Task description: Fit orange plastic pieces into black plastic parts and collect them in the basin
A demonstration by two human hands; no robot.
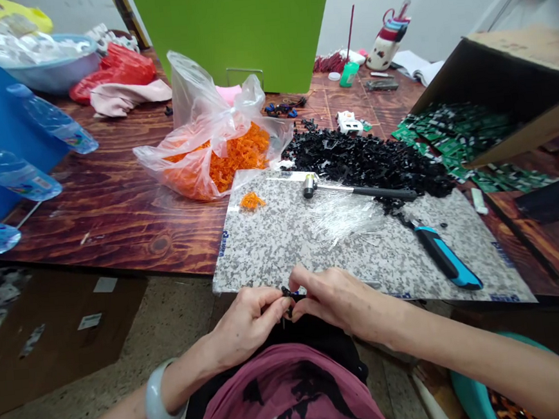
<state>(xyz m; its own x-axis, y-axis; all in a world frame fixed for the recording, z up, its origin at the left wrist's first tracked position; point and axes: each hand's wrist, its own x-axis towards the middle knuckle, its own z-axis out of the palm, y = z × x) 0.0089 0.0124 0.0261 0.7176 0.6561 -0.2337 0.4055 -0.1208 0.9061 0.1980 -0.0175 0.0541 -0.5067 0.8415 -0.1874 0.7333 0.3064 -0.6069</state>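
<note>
Close to my lap, at the front edge of the speckled board (282,248), a small black plastic part (286,292) sits between my hands. The thumb and forefinger of my left hand (249,318) pinch it. My right hand (337,298) grips it from the other side with bent fingers; its exact shape is mostly hidden. On the board lie a few orange pieces (252,201), a heap of clear thin strips (345,216), a small hammer (365,192) and a tool with a blue and black handle (448,257).
Behind the board are a large pile of black parts (362,158) and a plastic bag of orange pieces (226,152). Green circuit boards (467,130) spill from a cardboard box (531,86) at right. Plastic bottles (54,117) lean at left. A green panel (231,32) stands behind.
</note>
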